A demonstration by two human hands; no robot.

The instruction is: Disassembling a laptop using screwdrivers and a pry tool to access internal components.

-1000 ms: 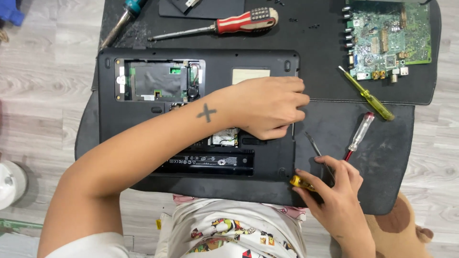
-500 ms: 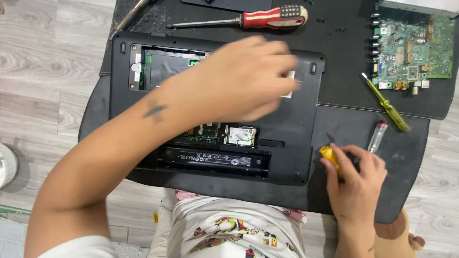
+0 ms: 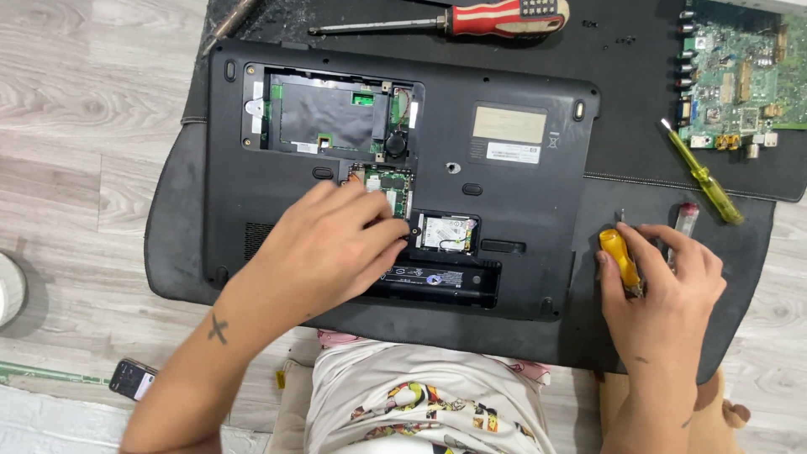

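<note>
Black laptop (image 3: 521, 210) lies bottom side up on a dark work mat (image 3: 672, 219), the mat spread over a pale wood-plank floor (image 3: 92, 109). Several of the laptop's cover panels are off: a large open bay at upper left shows a dark plate and green board edges, and a smaller open bay near the middle shows a small card (image 3: 447, 233) with a pale label.

Left hand (image 3: 324, 252) rests on the laptop's base, just left of the small card. Fingers curled, thumb and fingertips (image 3: 395, 231) pinched together at the edge of the open bay; whether the grip has hold of anything there cannot be told, too small.

Right hand (image 3: 664, 282) sits on the mat just beside the laptop's right edge. Its grip is closed around a yellow-handled screwdriver (image 3: 620, 259), thin shaft pointing away from the person.

Nearby: a clear-handled screwdriver with red core (image 3: 685, 220) just beyond the right hand's fingers. A slim yellow-green screwdriver (image 3: 704, 181) lies diagonal farther up on the mat. A large red-and-white-handled screwdriver (image 3: 471, 18) lies along the top edge above the laptop. A green circuit board (image 3: 744, 76) with connectors sits in the top right corner. A small dark phone (image 3: 133, 378) lies on the floor at lower left.
</note>
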